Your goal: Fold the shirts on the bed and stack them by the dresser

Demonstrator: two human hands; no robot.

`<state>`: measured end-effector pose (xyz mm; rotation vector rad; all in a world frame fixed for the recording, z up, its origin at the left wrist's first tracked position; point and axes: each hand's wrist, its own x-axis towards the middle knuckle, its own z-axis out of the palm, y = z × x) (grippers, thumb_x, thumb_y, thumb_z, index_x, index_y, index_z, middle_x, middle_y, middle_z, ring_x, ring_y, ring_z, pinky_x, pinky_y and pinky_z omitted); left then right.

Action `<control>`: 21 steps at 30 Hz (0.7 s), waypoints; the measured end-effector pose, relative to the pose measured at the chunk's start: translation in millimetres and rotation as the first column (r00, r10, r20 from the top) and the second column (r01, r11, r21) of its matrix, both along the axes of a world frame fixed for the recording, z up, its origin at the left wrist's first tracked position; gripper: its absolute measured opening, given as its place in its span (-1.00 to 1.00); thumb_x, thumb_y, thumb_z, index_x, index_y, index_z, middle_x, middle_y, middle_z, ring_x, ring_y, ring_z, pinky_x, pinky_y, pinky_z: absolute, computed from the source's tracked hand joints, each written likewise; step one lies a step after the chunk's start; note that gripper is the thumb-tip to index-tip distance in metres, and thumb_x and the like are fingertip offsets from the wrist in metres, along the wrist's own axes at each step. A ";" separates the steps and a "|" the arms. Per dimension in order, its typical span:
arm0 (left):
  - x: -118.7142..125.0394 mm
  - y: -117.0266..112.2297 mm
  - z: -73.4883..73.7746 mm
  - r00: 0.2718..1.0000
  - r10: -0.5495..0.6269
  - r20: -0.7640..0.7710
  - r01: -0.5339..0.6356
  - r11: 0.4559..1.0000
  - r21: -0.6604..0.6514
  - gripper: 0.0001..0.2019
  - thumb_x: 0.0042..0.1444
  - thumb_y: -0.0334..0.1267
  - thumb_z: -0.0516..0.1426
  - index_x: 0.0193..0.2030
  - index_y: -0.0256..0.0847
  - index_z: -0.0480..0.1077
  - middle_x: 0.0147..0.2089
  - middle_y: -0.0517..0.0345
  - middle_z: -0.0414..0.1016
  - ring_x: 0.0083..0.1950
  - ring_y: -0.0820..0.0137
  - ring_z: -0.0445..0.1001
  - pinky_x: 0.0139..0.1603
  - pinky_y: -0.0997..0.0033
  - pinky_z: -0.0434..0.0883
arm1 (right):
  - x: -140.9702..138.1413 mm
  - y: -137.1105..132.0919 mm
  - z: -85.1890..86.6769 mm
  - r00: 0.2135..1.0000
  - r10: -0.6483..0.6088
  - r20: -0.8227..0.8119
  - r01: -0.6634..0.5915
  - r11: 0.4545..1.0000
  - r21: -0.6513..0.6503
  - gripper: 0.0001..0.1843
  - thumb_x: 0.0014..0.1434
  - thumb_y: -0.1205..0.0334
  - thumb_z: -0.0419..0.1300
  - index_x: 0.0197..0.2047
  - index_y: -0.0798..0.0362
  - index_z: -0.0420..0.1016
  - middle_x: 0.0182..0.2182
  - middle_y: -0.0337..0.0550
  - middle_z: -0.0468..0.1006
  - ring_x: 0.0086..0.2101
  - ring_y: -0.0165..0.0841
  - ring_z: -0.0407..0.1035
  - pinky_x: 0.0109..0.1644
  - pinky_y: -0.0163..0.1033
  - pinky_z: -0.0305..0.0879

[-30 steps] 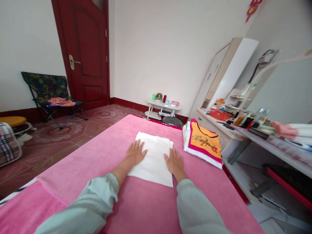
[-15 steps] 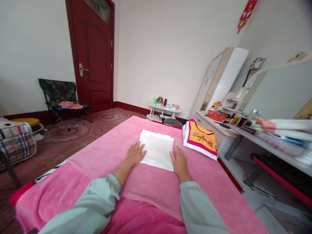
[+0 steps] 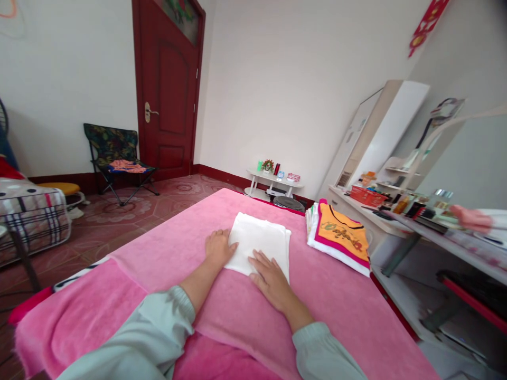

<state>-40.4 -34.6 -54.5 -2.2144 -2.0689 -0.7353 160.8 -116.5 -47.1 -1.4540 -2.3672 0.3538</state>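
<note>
A white folded cloth (image 3: 257, 232), perhaps a garment, lies flat on a pink blanket (image 3: 166, 243) with its layers slightly offset along the right edge. My left hand (image 3: 219, 249) rests at the cloth's left edge, fingers bent on the blanket side and thumb touching the white fabric. On the lower right part of the cloth, my right hand (image 3: 270, 277) lies palm down with its fingers spread. To the right sits a stack of folded clothes (image 3: 338, 237), topped by an orange piece with a magenta border and dark lettering.
A dressing table (image 3: 390, 221) holding a red basket (image 3: 366, 195) and bottles stands right of the bed. Beyond the bed is a low white shelf (image 3: 273, 180) with small items. A folding chair (image 3: 119, 158) and a checked bag (image 3: 35, 216) are on the left.
My right hand has moved left from the cloth's right edge onto its lower part. My left hand's fingers have drawn in at the left edge. The view has shifted slightly left.
</note>
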 end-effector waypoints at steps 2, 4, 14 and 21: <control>-1.6 -3.4 6.6 0.996 0.081 -0.021 -0.082 0.996 -0.039 -0.47 0.09 0.18 -0.01 -0.10 -0.25 0.43 -0.10 -0.16 0.51 0.00 0.05 0.42 0.05 0.06 0.21 | 4.4 5.9 -3.3 0.991 -0.044 -0.125 0.048 0.998 0.030 -0.48 0.29 -0.08 -0.12 0.20 -0.07 0.32 0.28 -0.14 0.18 0.27 -0.27 0.01 0.33 0.01 -0.15; -3.9 -5.9 12.1 0.993 0.111 -0.031 -0.114 0.986 -0.122 -0.42 0.05 0.26 -0.02 -0.21 -0.25 0.47 -0.17 -0.18 0.54 -0.06 0.03 0.46 0.04 0.02 0.21 | 8.6 12.7 -8.0 0.967 -0.057 -0.250 0.076 0.995 0.065 -0.49 0.28 -0.08 -0.10 0.11 -0.03 0.42 0.20 -0.11 0.31 0.20 -0.28 0.15 0.31 -0.04 -0.03; 16.6 -11.4 5.5 0.882 -0.358 0.307 0.372 0.928 0.012 -0.71 -0.03 -0.34 0.10 -0.15 -0.21 0.51 -0.12 0.07 0.57 -0.09 0.24 0.49 -0.07 0.37 0.36 | 18.5 28.9 -21.7 0.747 -0.221 -0.627 0.283 0.959 -0.002 -0.42 0.18 -0.19 0.00 0.02 0.07 0.46 0.01 -0.02 0.50 0.04 -0.19 0.35 0.18 -0.10 0.20; 33.0 -9.5 -7.9 0.760 -0.560 0.330 0.522 0.828 0.205 -0.80 -0.02 -0.42 0.09 -0.32 -0.19 0.53 -0.25 0.08 0.56 -0.16 0.28 0.49 -0.11 0.39 0.37 | 13.4 85.3 3.0 0.574 -0.500 -0.648 0.347 0.866 -0.361 -0.30 -0.08 -0.30 0.16 -0.08 0.12 0.47 -0.13 0.03 0.56 -0.26 -0.24 0.49 -0.31 -0.24 0.38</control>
